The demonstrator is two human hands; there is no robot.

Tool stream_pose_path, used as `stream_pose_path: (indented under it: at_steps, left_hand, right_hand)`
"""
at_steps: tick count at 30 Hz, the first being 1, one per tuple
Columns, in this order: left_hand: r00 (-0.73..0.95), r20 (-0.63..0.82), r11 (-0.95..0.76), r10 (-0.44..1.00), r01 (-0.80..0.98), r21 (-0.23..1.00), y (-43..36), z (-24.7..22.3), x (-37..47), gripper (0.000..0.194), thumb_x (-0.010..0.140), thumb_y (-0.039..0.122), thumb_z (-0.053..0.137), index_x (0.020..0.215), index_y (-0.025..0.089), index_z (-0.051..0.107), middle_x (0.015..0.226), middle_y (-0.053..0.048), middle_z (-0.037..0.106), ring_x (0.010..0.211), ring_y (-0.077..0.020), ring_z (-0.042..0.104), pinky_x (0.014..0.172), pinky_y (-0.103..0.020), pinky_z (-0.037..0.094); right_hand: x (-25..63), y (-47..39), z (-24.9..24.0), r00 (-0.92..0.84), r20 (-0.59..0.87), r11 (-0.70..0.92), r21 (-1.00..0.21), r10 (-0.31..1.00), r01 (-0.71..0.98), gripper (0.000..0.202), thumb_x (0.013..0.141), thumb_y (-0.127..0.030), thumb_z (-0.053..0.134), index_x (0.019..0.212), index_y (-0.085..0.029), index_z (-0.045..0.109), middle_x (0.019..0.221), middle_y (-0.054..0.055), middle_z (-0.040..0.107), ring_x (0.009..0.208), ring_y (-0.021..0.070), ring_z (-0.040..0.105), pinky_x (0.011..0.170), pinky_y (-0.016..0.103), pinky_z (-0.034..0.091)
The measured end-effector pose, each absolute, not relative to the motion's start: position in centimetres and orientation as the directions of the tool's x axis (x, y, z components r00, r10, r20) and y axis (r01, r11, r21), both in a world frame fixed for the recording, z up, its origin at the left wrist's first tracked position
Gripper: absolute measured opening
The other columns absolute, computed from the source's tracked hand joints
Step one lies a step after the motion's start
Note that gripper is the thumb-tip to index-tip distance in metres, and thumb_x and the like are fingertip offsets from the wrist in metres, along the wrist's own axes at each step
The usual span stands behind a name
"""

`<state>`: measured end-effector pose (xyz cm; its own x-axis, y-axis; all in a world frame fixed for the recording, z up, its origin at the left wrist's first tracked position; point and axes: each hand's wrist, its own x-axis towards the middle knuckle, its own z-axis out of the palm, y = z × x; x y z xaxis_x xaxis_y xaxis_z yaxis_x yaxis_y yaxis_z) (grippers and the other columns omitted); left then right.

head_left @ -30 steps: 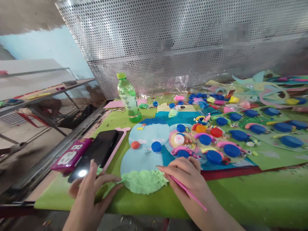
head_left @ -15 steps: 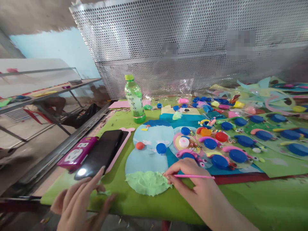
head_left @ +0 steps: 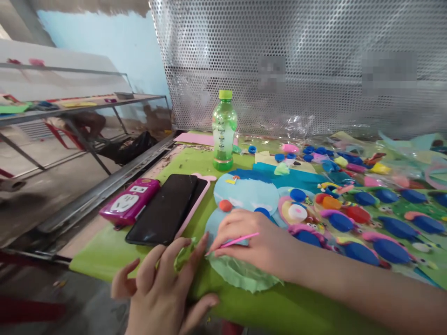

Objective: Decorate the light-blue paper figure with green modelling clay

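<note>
Right hand [head_left: 258, 242] is pinching a thin pink stick [head_left: 233, 241] over crinkled green clay [head_left: 240, 274]; left hand [head_left: 167, 284] is lying open-fingered beside it on the green desk [head_left: 104, 260].

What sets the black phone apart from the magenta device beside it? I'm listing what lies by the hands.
The black phone is larger, flat and plain dark; the magenta device is smaller, thicker and carries a white panel with markings. The black phone lies on a pink case, nearer the left hand; the magenta device sits at the mat's outer edge. Both lie flat, side by side, slanted alike on the green mat.
</note>
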<state>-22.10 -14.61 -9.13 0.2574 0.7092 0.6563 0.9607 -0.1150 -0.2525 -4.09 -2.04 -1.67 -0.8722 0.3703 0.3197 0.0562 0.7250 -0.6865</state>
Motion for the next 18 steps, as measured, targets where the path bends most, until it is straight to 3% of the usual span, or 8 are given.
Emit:
stream_pose_path:
  at_steps: [5, 11, 18]
  left_hand:
    - [0.331, 0.63, -0.158, 0.702, 0.936, -0.315, -14.7, -9.5, -22.4, 0.082, 0.08, 0.072, 0.033, 0.141, 0.018, 0.027, 0.109, -0.013, 0.05, 0.092, -0.03, 0.042, 0.082, -0.043, 0.025]
    - [0.33, 0.605, -0.156, 0.724, 0.934, -0.322, -14.6, -9.7, -22.5, 0.085, 0.077, 0.076, 0.034, 0.14, 0.019, 0.032, 0.108, -0.013, 0.051, 0.088, -0.0294, 0.042, 0.08, -0.043, 0.024]
    - [0.222, 0.58, -0.082, 0.784, 0.962, -0.259, -15.3, -9.4, -21.4, 0.08, 0.079, 0.076, 0.028, 0.141, 0.025, 0.028, 0.114, -0.01, 0.049, 0.09, -0.0291, 0.042, 0.083, -0.045, 0.026]
  right_hand:
    - [-4.2, -1.0, -1.9, -0.91, 0.258, 0.754, -0.652, 0.326, 0.085, 0.009, 0.084, -0.015, 0.064, 0.086, -0.016, 0.073, 0.085, 0.002, 0.064, 0.078, 0.0114, 0.058, 0.075, 0.023, 0.045]
    - [-4.3, 0.5, -1.8, -0.96, 0.162, 0.825, -0.556, 0.23, 0.104, 0.01, 0.083, -0.02, 0.066, 0.089, -0.023, 0.073, 0.09, 0.001, 0.059, 0.088, 0.0146, 0.055, 0.098, 0.042, 0.03]
    - [-4.2, 1.3, -1.8, -0.964, 0.112, 0.838, -0.525, 0.241, 0.148, 0.009, 0.082, -0.026, 0.069, 0.085, -0.032, 0.074, 0.088, -0.002, 0.054, 0.09, 0.0169, 0.05, 0.084, 0.04, 0.028]
